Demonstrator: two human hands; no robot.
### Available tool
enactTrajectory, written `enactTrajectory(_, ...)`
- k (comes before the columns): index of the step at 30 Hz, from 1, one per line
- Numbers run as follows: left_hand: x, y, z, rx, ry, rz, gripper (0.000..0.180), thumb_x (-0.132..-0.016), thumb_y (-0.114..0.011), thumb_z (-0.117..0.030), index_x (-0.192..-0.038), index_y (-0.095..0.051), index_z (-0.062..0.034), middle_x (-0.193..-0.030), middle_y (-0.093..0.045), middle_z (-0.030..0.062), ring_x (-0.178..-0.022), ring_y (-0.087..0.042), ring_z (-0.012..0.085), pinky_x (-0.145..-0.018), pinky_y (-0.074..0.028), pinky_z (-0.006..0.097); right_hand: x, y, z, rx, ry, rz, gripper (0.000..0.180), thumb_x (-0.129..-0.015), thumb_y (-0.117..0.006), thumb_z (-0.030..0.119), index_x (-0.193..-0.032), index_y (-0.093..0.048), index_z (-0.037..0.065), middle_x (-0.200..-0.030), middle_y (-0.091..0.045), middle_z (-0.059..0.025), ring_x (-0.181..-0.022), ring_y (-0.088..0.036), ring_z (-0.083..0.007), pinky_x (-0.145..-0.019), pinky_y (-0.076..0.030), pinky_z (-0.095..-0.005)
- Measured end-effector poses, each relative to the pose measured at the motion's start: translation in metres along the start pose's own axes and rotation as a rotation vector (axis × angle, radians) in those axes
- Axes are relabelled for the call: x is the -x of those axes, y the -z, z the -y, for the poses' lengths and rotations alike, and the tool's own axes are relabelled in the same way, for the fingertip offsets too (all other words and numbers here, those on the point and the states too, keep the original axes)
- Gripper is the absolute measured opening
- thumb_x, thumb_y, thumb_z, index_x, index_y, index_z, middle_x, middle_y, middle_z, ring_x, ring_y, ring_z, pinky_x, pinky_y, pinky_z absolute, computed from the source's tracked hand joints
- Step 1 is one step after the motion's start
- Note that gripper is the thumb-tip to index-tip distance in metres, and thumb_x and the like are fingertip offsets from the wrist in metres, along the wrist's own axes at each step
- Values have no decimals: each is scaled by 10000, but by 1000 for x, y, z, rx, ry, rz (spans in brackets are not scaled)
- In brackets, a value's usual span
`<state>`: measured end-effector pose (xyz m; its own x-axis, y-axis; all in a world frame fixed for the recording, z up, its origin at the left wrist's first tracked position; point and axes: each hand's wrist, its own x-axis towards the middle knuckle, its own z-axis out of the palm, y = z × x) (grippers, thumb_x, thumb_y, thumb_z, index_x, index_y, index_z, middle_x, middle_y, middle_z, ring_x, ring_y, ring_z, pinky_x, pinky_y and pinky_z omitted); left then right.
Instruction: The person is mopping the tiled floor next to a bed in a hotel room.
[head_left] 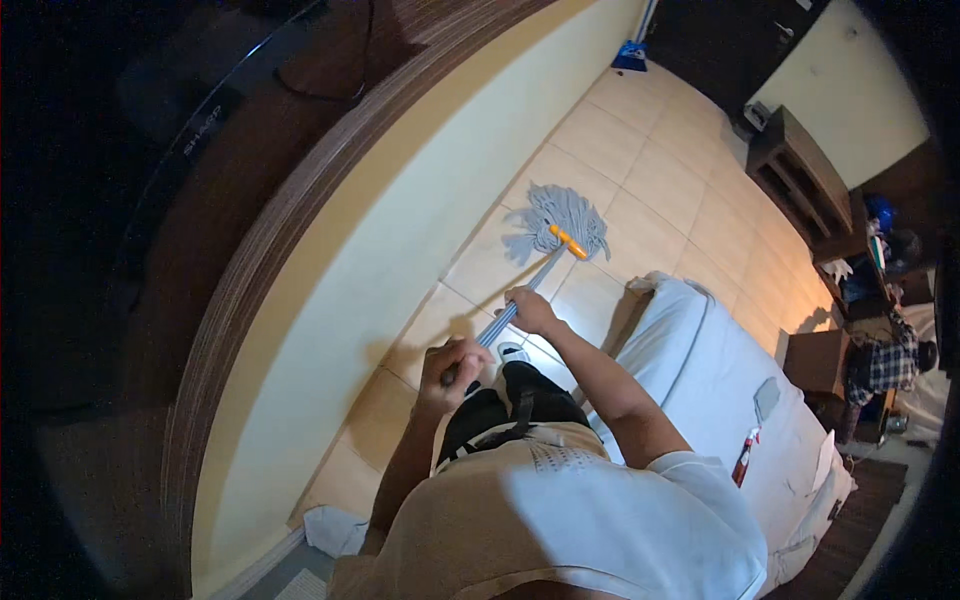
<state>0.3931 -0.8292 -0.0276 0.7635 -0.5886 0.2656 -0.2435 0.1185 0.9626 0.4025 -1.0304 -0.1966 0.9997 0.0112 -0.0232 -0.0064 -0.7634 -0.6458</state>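
Both hands grip the metal handle of a mop (pixel 520 296). My right hand (pixel 530 310) holds it lower down, closer to the head. My left hand (pixel 452 365) holds the upper end near my body. The grey string mop head (pixel 560 220), joined by an orange collar, lies spread on the beige floor tiles (pixel 640 170) close to the cream wall (pixel 400 250).
A bed with a white sheet (pixel 720 370) runs along my right, with a small red bottle (pixel 745 458) and a grey cloth on it. Dark wooden shelving (pixel 800 180) stands further right. Another person in a checked shirt (pixel 885 360) is at the far right. A white cloth (pixel 335 530) lies by the wall.
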Motion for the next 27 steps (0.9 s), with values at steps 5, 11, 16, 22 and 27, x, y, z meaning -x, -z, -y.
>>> enactTrajectory(5,3,4,-19,43,193,228,151,-741,-436,-89,-723,-565,-13,-543,-471,56,-468,-412,112,-463,-326,259,54,3,7,-20,-168,-15,177,-641,-564,141,-764,-520,20,-762,-533,-165,-790,-499,-327,-695,-415,-398)
enactTrajectory(11,43,26,-22,103,107,184,189,-760,-416,-120,-690,-556,-13,-601,-516,46,-443,-402,89,-434,-314,232,92,-35,29,-96,-137,-43,186,-700,-551,183,-690,-501,4,-725,-527,-194,-727,-481,-359,-669,-405,-420)
enactTrajectory(16,79,65,-74,37,44,-2,159,-758,-444,-102,-688,-552,-10,-536,-480,27,-427,-357,73,-431,-299,220,64,-78,93,-213,120,-98,160,-678,-558,153,-663,-500,5,-649,-509,-196,-661,-493,-368,-619,-397,-418)
enactTrajectory(22,109,70,-117,-125,-95,-126,133,-733,-487,-103,-694,-554,5,-445,-392,0,-420,-336,73,-444,-288,213,35,-95,162,-331,358,45,119,-653,-527,114,-690,-492,7,-689,-511,-198,-708,-494,-360,-621,-398,-412)
enactTrajectory(27,131,56,-128,-171,-126,-119,113,-700,-513,-97,-733,-560,1,-444,-404,2,-421,-351,86,-448,-303,225,71,-88,173,-328,260,88,117,-601,-515,93,-670,-487,2,-672,-502,-201,-680,-495,-367,-615,-396,-416)
